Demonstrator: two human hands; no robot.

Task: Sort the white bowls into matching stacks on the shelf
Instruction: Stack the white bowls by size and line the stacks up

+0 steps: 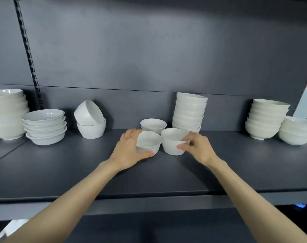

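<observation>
- your left hand (129, 149) wraps a small white bowl (148, 141) on the dark shelf (79, 165), fingers over the far rim, thumb pressed low on the near wall; the grip is closed around it.
- your right hand (198, 148) pinches the right rim of a second small bowl (172, 142), thumb on the outer wall, fingertips at the rim; that bowl tilts slightly toward you.
- the two bowls sit just beside each other at the middle of the shelf; i cannot tell whether they touch.
- a third small bowl (153, 125) stands upright just behind them, free of both hands.
- right behind the right-hand bowl, a tall stack of deep bowls (189, 112) leans a little to the right.
- to the left, a pair of deep bowls (90, 120): the lower upright, the upper tipped on its side in it.
- further left, a stack of shallow wide bowls (44, 127), and a stack of large bowls (7, 114) at the edge.
- at the far right, a stack of footed bowls (265, 118) with a lower stack (297, 131) just beside it.
</observation>
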